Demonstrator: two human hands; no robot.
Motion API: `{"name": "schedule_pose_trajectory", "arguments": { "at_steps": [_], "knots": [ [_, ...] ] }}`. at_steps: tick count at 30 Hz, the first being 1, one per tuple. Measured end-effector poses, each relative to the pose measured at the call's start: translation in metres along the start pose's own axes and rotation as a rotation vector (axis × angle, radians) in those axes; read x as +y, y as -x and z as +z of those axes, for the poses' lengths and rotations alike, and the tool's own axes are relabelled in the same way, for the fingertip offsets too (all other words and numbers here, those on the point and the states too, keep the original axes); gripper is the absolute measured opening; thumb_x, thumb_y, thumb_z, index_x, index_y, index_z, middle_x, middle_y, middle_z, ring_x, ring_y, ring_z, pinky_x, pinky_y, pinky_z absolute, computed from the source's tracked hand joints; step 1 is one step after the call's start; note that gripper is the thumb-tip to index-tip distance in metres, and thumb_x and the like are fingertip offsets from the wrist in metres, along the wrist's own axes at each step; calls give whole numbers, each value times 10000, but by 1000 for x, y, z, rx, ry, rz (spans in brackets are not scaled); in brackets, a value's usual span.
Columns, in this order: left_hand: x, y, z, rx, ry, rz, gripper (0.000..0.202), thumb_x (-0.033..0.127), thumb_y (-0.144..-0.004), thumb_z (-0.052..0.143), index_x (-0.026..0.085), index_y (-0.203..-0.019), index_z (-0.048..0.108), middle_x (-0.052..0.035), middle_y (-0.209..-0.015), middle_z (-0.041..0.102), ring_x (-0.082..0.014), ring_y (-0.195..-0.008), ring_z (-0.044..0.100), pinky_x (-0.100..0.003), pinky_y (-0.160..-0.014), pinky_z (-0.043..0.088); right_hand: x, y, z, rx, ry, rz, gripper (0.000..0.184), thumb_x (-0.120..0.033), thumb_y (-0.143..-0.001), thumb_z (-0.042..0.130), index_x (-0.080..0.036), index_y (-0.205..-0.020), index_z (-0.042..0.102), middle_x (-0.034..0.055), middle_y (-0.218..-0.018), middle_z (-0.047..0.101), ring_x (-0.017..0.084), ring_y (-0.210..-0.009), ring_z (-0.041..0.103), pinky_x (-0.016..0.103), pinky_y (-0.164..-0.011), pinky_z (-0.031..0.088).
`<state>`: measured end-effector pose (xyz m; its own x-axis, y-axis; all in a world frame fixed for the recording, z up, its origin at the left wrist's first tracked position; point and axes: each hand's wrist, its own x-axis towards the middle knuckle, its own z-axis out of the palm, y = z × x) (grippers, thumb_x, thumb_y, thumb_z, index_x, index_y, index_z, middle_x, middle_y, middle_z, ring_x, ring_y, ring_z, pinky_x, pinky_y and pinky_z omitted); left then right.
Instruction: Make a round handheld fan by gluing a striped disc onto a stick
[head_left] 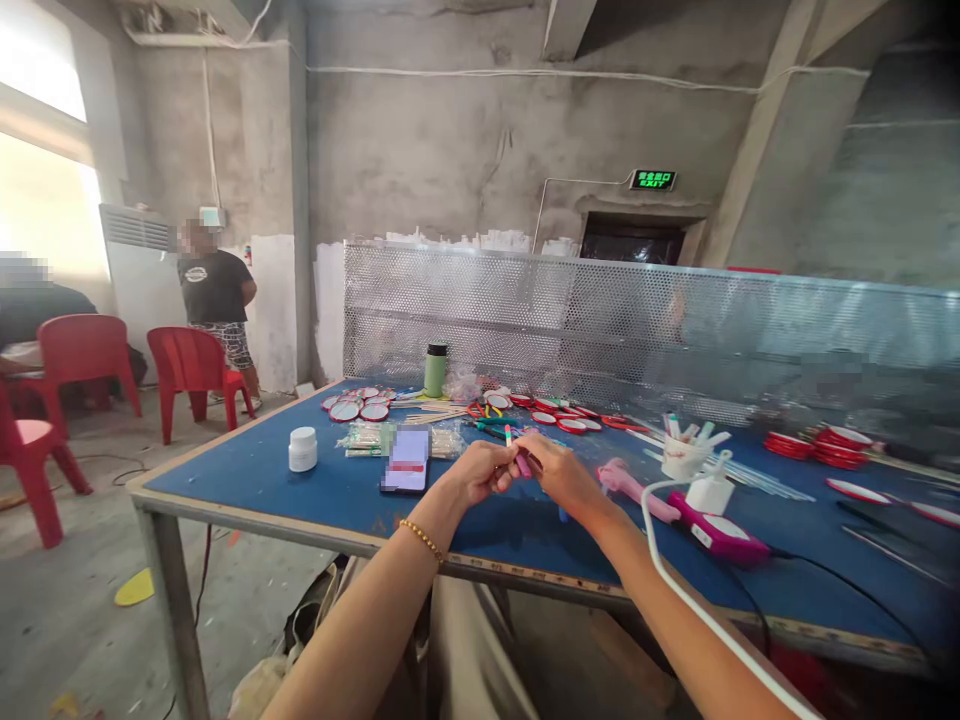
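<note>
Both hands meet above the blue table point(247, 475) near its front edge. My left hand point(480, 470), with a gold bracelet on its wrist, is closed in a pinch on a thin stick with coloured bands point(512, 440). My right hand point(559, 470) is closed on the same stick from the other side, where a pink part shows between the fingers. The stick's upper end pokes up between the two hands.
A phone point(406, 462), a white jar point(303, 449), packets of sticks point(367, 438), a green bottle point(435, 370), red-rimmed discs point(352, 408), a cup of sticks point(684, 455), a pink glue gun point(637, 488) and a charger point(716, 515) lie around. A mesh screen point(600, 320) backs the table. Red chairs point(191, 370) and people stand left.
</note>
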<state>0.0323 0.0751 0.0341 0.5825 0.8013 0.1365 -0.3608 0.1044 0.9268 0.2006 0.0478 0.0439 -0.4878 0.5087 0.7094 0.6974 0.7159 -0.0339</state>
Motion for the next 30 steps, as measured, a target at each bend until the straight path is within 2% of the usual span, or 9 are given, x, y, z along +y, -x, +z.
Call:
{"name": "schedule_pose_trajectory", "arguments": {
  "at_steps": [3,8,13,17,21,27,30],
  "knots": [
    [1,3,0,-47,8,8,393,376,-774,769,73,-589,598,-12,-498,551,-37,-341,396,-198,-373,253,1,5,-4,29,114,-127,197,-184,-1004,420,-206,-967,612,37,-808,625,163,-711,611,269,-676,504],
    [3,7,1,-153,30,-3,403,411,-739,805,67,-645,617,-6,-546,568,-13,-343,366,-189,-381,217,-1,11,-4,107,273,-255,257,-129,-1013,352,-188,-1138,568,70,-904,661,180,-766,651,277,-688,516],
    [1,7,1,-191,45,-7,395,402,-753,791,64,-648,617,-6,-546,569,-13,-337,362,-190,-373,206,1,13,-4,131,330,-275,212,-127,-996,383,-174,-1061,579,71,-878,651,175,-750,642,264,-668,497],
    [0,6,0,-234,57,-6,370,393,-747,795,68,-686,629,-11,-555,590,-17,-334,366,-186,-364,209,1,14,-3,147,375,-249,160,-178,-982,438,-191,-951,595,39,-802,618,150,-660,595,244,-604,452],
    [0,3,0,-226,58,26,333,371,-774,769,65,-739,644,-11,-563,605,-23,-332,386,-184,-365,228,-2,15,-2,211,345,-144,181,-203,-967,466,-202,-840,596,15,-729,590,136,-603,561,242,-577,430],
    [-1,-2,2,-35,-67,54,262,328,-843,671,80,-769,633,-26,-586,647,-66,-318,483,-194,-338,222,-1,13,-4,442,132,142,200,-282,-964,504,-206,-925,685,45,-832,717,167,-711,668,272,-680,513],
    [-1,-2,5,67,-116,57,188,259,-892,599,87,-818,619,-33,-616,676,-68,-305,489,-197,-333,231,-2,13,-6,463,33,231,247,-355,-961,512,-202,-946,704,57,-845,739,186,-718,691,284,-649,527]
  ]
}}
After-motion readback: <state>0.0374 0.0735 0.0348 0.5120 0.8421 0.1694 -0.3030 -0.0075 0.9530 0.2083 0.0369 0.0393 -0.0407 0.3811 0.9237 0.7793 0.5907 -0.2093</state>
